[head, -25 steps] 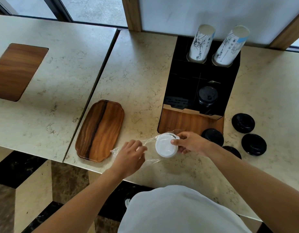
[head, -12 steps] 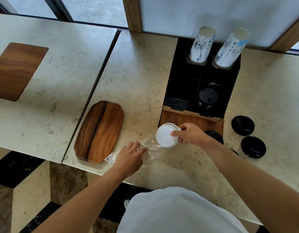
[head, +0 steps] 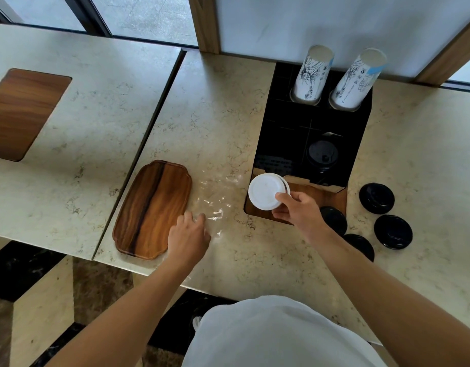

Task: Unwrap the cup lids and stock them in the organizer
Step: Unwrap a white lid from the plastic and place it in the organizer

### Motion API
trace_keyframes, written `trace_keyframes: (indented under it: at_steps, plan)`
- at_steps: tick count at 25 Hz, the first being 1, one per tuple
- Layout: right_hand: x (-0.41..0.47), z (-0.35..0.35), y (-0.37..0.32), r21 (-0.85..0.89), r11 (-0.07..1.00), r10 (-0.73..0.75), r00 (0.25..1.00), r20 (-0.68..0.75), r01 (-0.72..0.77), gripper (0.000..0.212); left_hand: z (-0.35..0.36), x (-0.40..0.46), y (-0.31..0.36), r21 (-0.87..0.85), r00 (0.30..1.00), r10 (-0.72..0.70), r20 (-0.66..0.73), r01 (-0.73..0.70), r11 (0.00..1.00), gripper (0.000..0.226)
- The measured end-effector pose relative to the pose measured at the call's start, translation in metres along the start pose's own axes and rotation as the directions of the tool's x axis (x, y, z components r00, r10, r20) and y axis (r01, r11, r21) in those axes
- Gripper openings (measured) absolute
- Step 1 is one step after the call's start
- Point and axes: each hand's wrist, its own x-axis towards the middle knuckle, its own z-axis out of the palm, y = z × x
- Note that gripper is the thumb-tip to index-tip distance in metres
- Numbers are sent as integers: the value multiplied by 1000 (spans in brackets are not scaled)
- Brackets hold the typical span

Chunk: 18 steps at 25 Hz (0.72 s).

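**Stack of white lids held at the organizer's near edge**

The right hand (head: 298,210) pinches a short stack of white cup lids (head: 267,191) between thumb and fingertips, gripping it at the rim nearest the wrist. The stack lies up and to the left of the palm, its flat top turned toward the camera, so its short axis runs roughly toward the viewer and tips a little to the right. It hangs over the wooden front lip of the black organizer (head: 358,133), whose open compartments lie directly beyond the fingertips; one of them, farther off and to the right, already holds a stack of black lids (head: 322,154). The coming move therefore appears to be a short reach away from the body and a lowering into a free compartment, most likely the one just past the stack. The right hand is clearly the nearer to the organizer.

The left hand (head: 187,235) rests with loosely curled fingers on the emptied clear plastic wrap (head: 215,200), which lies flat on the surface (head: 228,107), spreading beyond its fingertips toward the stack; whether it pinches the film cannot be told. A wooden tray (head: 152,207) lies touching its outer side. Loose black lids (head: 376,198) lie on the surface beyond the right forearm.
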Motion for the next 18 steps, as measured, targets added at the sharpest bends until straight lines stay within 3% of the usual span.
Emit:
trace_keyframes:
  at_steps: [8, 10, 12, 14, 16, 18]
  plan:
    - [-6, 5, 17, 235, 968, 71, 994, 87, -90, 43, -6, 11, 4, 11, 997, -83, -6, 83, 997, 35]
    - [-8, 6, 17, 222, 971, 70, 992, 108, -92, 40, -10, 11, 7, -58, 994, -63, -87, 58, 997, 33]
    - [-11, 8, 15, 250, 961, 90, 988, 126, -119, 42, -16, 12, 17, -231, 981, -27, -195, -19, 973, 29]
    - [-14, 9, 12, 322, 933, 122, 982, 147, -164, 40, -24, 16, 34, -533, 983, -66, -170, -35, 845, 28]
    - [-19, 11, 9, 364, 911, 138, 975, 172, -194, 40, -36, 23, 56, -807, 991, -128, 46, 112, 579, 48]
    - [-23, 13, 6, 326, 923, 147, 972, 186, -202, 43, -45, 27, 76, -909, 965, -128, 230, 259, 326, 67]
